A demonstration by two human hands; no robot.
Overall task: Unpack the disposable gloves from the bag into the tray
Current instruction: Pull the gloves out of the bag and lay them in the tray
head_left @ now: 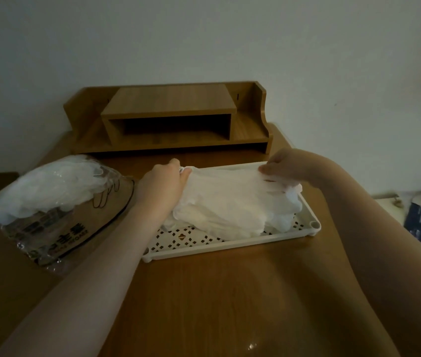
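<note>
Left hand [161, 185], right hand [285, 163] pinch gloves [232, 210] over tray [230, 247].

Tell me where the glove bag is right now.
In the head view the bag lies on the wooden table, left of the white tray, just beyond the left hand; gloves still show inside it.

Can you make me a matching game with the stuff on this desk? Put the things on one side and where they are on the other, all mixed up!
Things:
1. pile of gloves
2. bag
3. wooden shelf
4. tray

Places:
A. at the back of the desk, by the wall
B. on the desk under the gloves, in the middle
C. lying on the desk to the left of the tray
D. in the tray, held by both hands

Pairs: 1-D, 2-C, 3-A, 4-B
</note>
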